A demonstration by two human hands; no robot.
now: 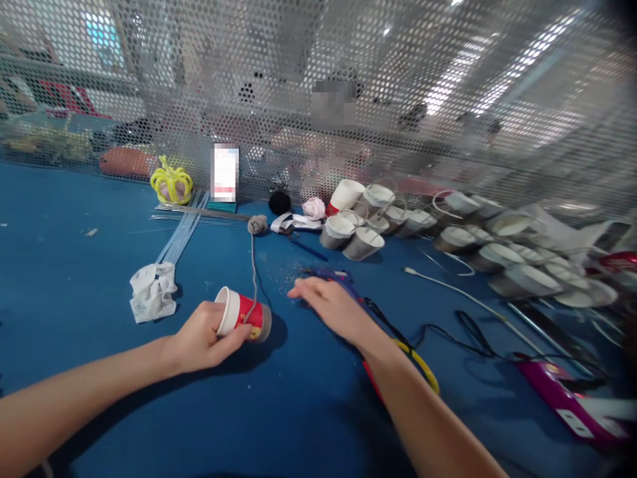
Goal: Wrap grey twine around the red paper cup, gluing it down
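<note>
My left grip (202, 338) is wrapped around one red-and-white paper cup (243, 307), tipped on its side over the smooth blue bench (279, 405), its base end banded in grey. One soft grey yarn strand (253, 262) runs from it to a small grey yarn ball (257, 224); two more balls lie beyond, one black (279, 203), one pale pink (314, 208). My right grip (326, 305) is released, fingers loosely extended near one dark-blue plastic tool (342, 274). To the left sits one crumpled white wad (153, 292); rightward, grey-sided round cups (365, 244) overlap too much to count.
</note>
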